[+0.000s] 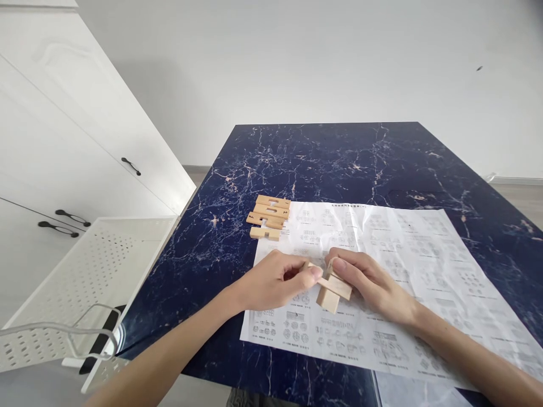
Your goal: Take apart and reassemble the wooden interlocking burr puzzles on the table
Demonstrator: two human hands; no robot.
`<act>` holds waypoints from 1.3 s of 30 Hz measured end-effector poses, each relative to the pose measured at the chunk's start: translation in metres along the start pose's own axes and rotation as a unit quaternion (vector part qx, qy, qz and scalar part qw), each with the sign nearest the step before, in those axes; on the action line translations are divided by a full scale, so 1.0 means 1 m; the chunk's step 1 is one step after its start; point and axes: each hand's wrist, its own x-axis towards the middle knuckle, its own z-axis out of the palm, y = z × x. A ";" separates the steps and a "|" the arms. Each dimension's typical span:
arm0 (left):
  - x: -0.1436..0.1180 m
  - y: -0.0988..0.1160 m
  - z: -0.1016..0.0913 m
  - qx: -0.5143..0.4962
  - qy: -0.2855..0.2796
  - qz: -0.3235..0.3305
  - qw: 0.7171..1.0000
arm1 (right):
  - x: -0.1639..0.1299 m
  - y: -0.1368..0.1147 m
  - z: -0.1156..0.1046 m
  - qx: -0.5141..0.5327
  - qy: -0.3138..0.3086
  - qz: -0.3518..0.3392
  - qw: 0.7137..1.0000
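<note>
Above a printed sheet, my two hands meet around light wooden puzzle blocks. My left hand pinches one end of a wooden piece between thumb and fingers. A block joined crosswise with it is gripped by my right hand, thumb on top. The square end of a bar points down toward me. How the pieces interlock is partly covered by my fingers. At the sheet's upper left corner lie several notched wooden pieces, some marked with numbers; a paler notched bar is closest to me.
The dark blue marbled table stands near a pale wall. On the left are a white cabinet with black handles and a white perforated metal rack beside the table's edge. The sheet is creased and covered with small diagrams.
</note>
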 end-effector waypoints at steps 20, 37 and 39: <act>0.000 -0.018 0.018 0.153 0.106 0.139 0.973 | 0.000 0.000 0.001 -0.090 0.052 -0.055 0.993; 0.007 -0.021 0.030 0.482 0.229 0.383 0.754 | 0.000 0.005 0.025 -0.204 0.189 -0.025 0.960; 0.007 -0.021 0.031 0.494 0.226 0.390 0.743 | 0.001 0.003 0.026 -0.198 0.192 -0.003 0.961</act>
